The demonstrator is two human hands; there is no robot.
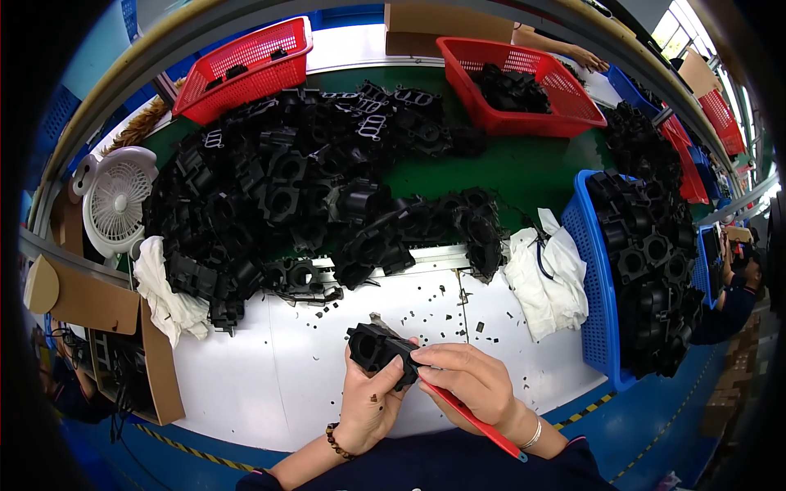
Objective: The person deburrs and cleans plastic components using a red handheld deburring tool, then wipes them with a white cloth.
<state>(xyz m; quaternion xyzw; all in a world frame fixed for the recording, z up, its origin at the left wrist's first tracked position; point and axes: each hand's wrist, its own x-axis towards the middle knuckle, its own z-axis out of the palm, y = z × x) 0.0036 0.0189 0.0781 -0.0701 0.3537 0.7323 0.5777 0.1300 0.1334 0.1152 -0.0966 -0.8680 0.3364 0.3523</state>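
Note:
A black moulded plastic part (368, 347) with a round opening is gripped in my left hand (364, 409), thumb pressed on its near side, above the white tabletop. My right hand (473, 378) is closed round a slim red-handled tool (468, 415). Its handle slants down toward my right wrist, while its working end is hidden by my fingers and the part. The fingertips of that hand touch the part's right side. Black plastic scraps (479, 326) lie scattered on the white surface around both hands.
A large heap of black plastic parts (286, 176) covers the green mat's left. Red baskets (524, 121) stand behind. To the right is a full blue basket (602, 327) beside a white cloth (542, 282). At left are a fan (119, 200), another cloth (169, 295) and a cardboard box (164, 360).

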